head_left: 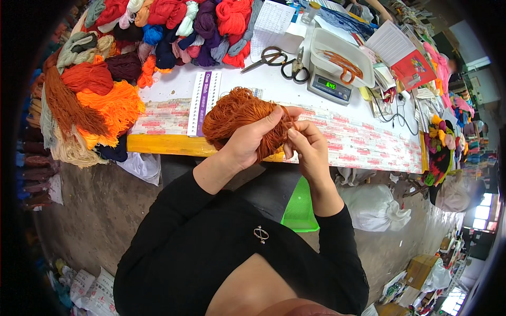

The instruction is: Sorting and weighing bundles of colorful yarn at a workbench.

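A thick skein of rust-orange yarn [237, 118] is held just over the table's near edge. My left hand [253, 134] grips it near its right end, thumb on top. My right hand [308, 145] pinches strands of the same yarn at that end, thumb and fingers pressed together. Beyond the hands, a digital scale [329, 89] carries a clear plastic tub [337, 39] with a small bundle of orange yarn [342, 66] in it. Two pairs of black-handled scissors [271, 55] [298, 68] lie left of the scale.
Piled skeins of coloured yarn [174, 31] cover the table's left side. A purple-and-white card strip [203, 105] lies left of the held skein. Papers, a red booklet [414, 68] and a cable [392, 113] are at the right. Below stand a green bin [301, 210] and white sacks [374, 203].
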